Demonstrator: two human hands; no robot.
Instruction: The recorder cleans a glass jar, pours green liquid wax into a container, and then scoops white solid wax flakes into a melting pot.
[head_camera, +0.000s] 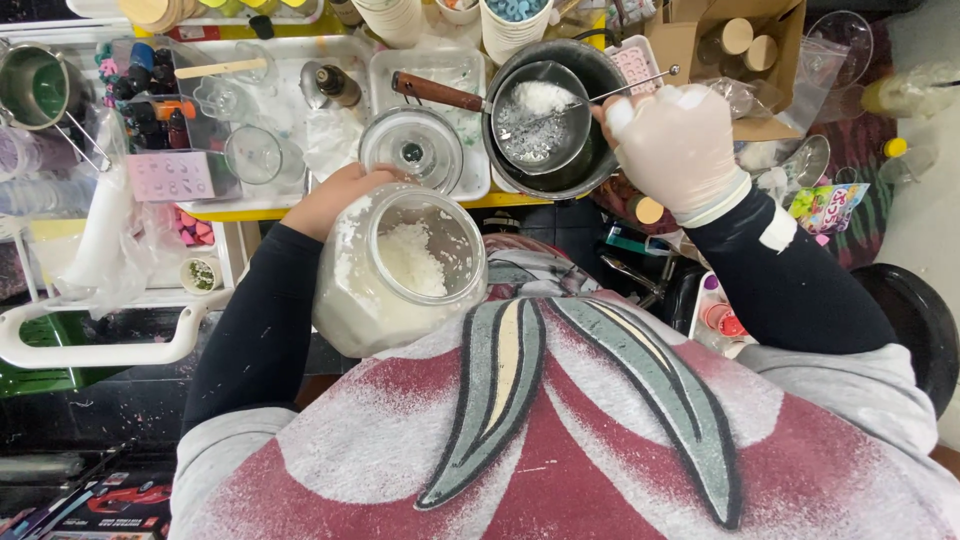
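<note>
My left hand (335, 198), bare, grips the far side of a large glass jar (395, 270) half full of white flakes, tilted against my chest. My right hand (675, 145), in a white glove, holds a thin metal spoon (610, 95) by its handle. The spoon reaches left into a small metal pouring pot (540, 120) that holds a heap of white flakes. This pot sits inside a bigger dark pot (590, 165) and has a brown wooden handle (435, 92) pointing left. The jar's glass lid (412, 148) lies on a white tray just beyond the jar.
A white tray (300, 60) on the yellow-edged table carries clear glasses (252, 155), a small brown bottle (338, 85) and a wooden stick. A cardboard box (740, 45) with jars stands at the back right. A steel pot (35, 88) and a white shelf unit (100, 350) are at the left.
</note>
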